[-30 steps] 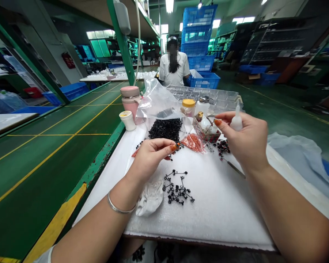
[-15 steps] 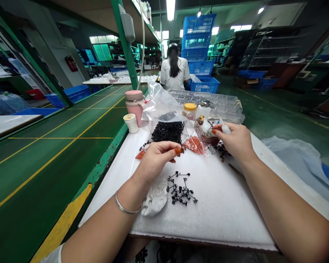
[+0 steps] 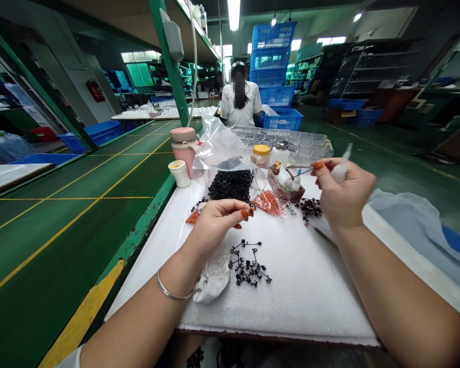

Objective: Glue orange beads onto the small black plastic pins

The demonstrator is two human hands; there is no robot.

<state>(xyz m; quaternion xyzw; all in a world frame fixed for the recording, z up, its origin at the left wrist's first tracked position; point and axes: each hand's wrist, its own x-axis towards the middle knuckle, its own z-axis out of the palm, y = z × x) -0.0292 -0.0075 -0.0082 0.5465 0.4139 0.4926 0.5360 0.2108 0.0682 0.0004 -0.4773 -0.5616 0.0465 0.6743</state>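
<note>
My left hand (image 3: 220, 220) is closed in a pinch on a small black plastic part (image 3: 252, 208), mostly hidden by the fingertips. My right hand (image 3: 347, 197) is raised at the right, closed around a small white squeeze bottle (image 3: 341, 169) with its nozzle up. Its thumb and fingers also grip thin metal tweezers (image 3: 301, 166) pointing left. Below my left hand, several black plastic parts with thin stems (image 3: 251, 268) lie loosely on the white work surface (image 3: 302, 286). A crumpled white cloth or glove (image 3: 213, 278) sits beside them.
Behind my hands are a heap of black parts (image 3: 230, 185), a bag of orange pieces (image 3: 268, 202) and a small box of bottles (image 3: 291, 193). A pink flask (image 3: 184, 151), white tub (image 3: 179, 174) and compartment tray (image 3: 306, 145) stand farther back. A co-worker (image 3: 240, 99) sits ahead.
My right hand has lifted and moved right, away from the small box, carrying the tweezers and squeeze bottle; the bottle's nozzle now points up. My left hand keeps its pinch almost unmoved.
</note>
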